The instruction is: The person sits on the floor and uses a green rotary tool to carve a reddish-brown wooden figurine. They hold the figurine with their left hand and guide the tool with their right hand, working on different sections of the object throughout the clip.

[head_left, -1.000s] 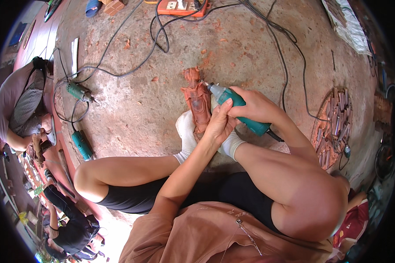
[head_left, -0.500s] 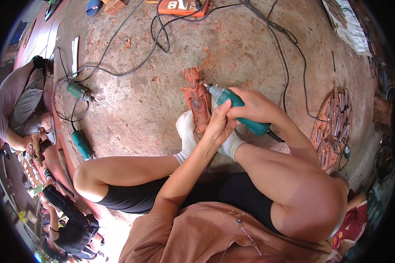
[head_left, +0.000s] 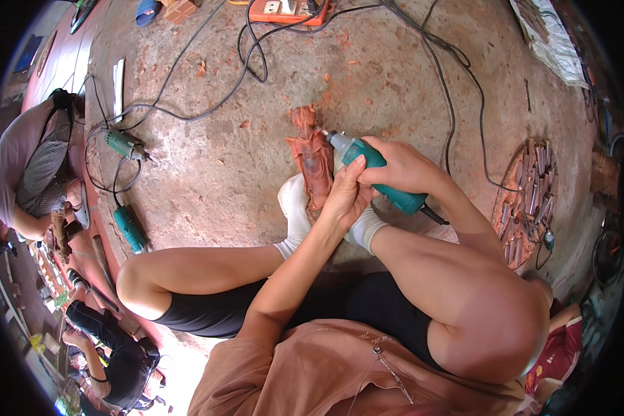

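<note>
Right hand (head_left: 403, 168) is wrapped tight around a teal handheld rotary grinder (head_left: 378, 173), while the left hand (head_left: 344, 197) clamps the reddish carved wooden figurine (head_left: 313, 161) between white-socked feet (head_left: 295, 208).

No screens or signs show, and no clear package. An orange box (head_left: 288, 10) with a pale, label-like panel on top lies at the top edge of the floor, cables running to it. A flat, pale printed sheet or bag (head_left: 544, 35) lies at the upper right; which it is cannot be told.
</note>
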Demonstrator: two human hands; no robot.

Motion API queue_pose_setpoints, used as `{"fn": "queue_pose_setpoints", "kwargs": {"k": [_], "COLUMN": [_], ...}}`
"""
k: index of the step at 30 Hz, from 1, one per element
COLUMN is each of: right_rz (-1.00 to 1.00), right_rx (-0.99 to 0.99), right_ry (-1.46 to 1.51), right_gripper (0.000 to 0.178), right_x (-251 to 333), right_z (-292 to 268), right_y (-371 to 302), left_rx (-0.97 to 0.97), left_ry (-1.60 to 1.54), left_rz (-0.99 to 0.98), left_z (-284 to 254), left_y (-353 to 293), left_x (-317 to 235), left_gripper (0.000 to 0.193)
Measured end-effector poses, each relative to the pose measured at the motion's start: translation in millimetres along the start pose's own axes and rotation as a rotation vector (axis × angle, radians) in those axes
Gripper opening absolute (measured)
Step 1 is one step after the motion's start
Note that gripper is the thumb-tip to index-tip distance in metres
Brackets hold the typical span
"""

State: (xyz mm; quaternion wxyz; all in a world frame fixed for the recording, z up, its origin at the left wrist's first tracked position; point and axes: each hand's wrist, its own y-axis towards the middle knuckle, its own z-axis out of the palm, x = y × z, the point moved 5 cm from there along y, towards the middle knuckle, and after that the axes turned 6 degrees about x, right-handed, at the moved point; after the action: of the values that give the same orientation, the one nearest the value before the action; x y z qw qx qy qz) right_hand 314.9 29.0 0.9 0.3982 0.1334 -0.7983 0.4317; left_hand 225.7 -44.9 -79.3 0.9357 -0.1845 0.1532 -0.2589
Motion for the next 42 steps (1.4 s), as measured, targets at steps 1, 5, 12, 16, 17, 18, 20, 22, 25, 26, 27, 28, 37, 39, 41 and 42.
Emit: {"fn": "queue_pose_setpoints", "kwargs": {"k": [1,5,12,16,17,18,20,22,25,26,27,28,37,39,41,42], "right_rz": [0.003,-0.008,-0.02,-0.036,-0.036,-0.036,-0.044,-0.057,-0.069,-0.062,-0.054,-0.048,-0.044,-0.057,-0.081,-0.098], "right_rx": [-0.007,-0.001,0.009,-0.001,-0.007,-0.012,-0.012,0.002,-0.003,0.002,0.006,0.012,-0.012,0.007,-0.002,-0.02], "right_ry": [0.022,-0.039,0.006,-0.031,-0.022,-0.013,-0.013,-0.031,0.023,0.028,0.034,0.039,0.082,0.058,0.033,0.018], "right_gripper": [0.053,0.054,0.053,0.053,0.053,0.053,0.053,0.054,0.055,0.055,0.055,0.056,0.061,0.062,0.064,0.066], "right_x": [-1,0,-1,-2,-2,-1,-2,-4,-1,-3,-5,-7,-2,-4,-11,-17], "right_z": [-1,-1,0,1,0,-1,-1,2,1,1,1,1,0,1,4,6], "right_y": [0,0,-1,0,0,0,0,1,-2,-1,0,1,-5,-4,-2,-1], "left_rx": [0.01,-0.012,-0.009,-0.043,-0.04,-0.036,-0.035,-0.042,-0.056,-0.05,-0.044,-0.038,-0.037,-0.056,-0.075,-0.084], "left_ry": [-0.008,0.008,0.017,0.026,0.023,0.019,0.02,0.026,0.043,0.041,0.039,0.038,0.116,0.11,0.111,0.115], "left_rz": [-0.005,-0.01,-0.013,-0.003,-0.011,-0.018,-0.018,-0.007,-0.006,-0.011,-0.017,-0.021,-0.039,-0.037,-0.038,-0.039], "left_z": [1,2,-1,1,3,4,3,1,1,2,2,2,-5,-7,-8,-7], "left_y": [2,-3,-1,-5,-4,-3,-3,-7,-6,-5,-4,-4,-3,-4,-6,-7], "left_x": [0,-1,1,0,-1,-2,-3,-2,-2,-2,-2,-3,-3,-1,0,1], "left_gripper": [0.043,0.043,0.044,0.043,0.043,0.042,0.042,0.041,0.04,0.04,0.04,0.04,0.042,0.042,0.042,0.042]}}
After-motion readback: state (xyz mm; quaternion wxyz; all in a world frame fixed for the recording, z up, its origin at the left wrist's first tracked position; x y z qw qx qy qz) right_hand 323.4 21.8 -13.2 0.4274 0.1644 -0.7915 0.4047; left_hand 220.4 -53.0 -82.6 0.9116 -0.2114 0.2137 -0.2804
